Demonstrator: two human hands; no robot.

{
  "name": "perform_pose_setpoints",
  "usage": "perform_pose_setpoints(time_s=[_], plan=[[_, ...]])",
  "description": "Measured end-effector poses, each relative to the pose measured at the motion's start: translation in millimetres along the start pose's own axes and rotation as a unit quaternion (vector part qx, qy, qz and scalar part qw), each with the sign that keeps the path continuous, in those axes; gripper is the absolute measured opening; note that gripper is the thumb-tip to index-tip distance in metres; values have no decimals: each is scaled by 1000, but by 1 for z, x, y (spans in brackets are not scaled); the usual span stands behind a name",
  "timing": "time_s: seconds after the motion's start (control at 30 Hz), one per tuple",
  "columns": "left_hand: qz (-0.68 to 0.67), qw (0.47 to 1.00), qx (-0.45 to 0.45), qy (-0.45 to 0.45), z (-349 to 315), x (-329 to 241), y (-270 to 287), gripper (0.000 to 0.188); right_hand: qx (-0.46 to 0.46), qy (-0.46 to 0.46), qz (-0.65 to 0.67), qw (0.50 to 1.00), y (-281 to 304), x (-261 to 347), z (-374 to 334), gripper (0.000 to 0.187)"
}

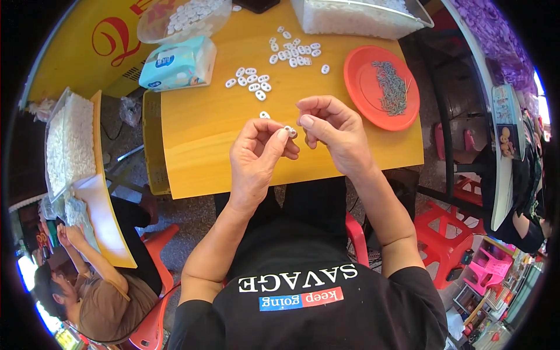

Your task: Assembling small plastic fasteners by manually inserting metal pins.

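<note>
Looks like a small assembly workshop: white parts (294,55) across your yellow table (198,134), clear bulk bin (356,26), red plate (357,79) of grey pieces (392,87), co-worker (114,303) nearby.

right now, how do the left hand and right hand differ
The left hand pinches a small white piece; the right hand shows none, though something tiny could be hidden there. The right hand is nearer the red plate; the left hand is farther from it. Both are over the yellow table.
</note>
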State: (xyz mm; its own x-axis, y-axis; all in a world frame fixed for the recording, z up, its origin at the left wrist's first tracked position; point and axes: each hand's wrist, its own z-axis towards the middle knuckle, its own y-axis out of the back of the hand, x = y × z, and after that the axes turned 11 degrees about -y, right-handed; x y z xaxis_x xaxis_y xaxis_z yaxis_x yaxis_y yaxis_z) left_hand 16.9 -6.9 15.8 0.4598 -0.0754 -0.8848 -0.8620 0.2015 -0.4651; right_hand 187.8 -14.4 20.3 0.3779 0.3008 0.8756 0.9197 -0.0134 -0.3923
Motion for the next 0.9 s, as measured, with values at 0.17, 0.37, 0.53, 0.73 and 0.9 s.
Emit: perform_pose_setpoints(time_s=[0.17,0.37,0.53,0.73,0.9], plan=[[58,997,22,-34,-3,-4,0,13,6,2,1,1000,-6,-5,-2,25],[49,998,20,-25,-3,-5,-2,10,1,14,-3,1000,-9,-4,-5,25],[51,998,14,-32,-4,-4,-1,10,5,25,-4,1000,-10,-7,-5,24],[54,997,6,-48,-4,-7,-6,11,-16,61,-39,997,-14,-9,-7,24],[72,995,-2,-63,-7,-4,-7,12,-25,109,-49,993,-21,-15,-8,25]])
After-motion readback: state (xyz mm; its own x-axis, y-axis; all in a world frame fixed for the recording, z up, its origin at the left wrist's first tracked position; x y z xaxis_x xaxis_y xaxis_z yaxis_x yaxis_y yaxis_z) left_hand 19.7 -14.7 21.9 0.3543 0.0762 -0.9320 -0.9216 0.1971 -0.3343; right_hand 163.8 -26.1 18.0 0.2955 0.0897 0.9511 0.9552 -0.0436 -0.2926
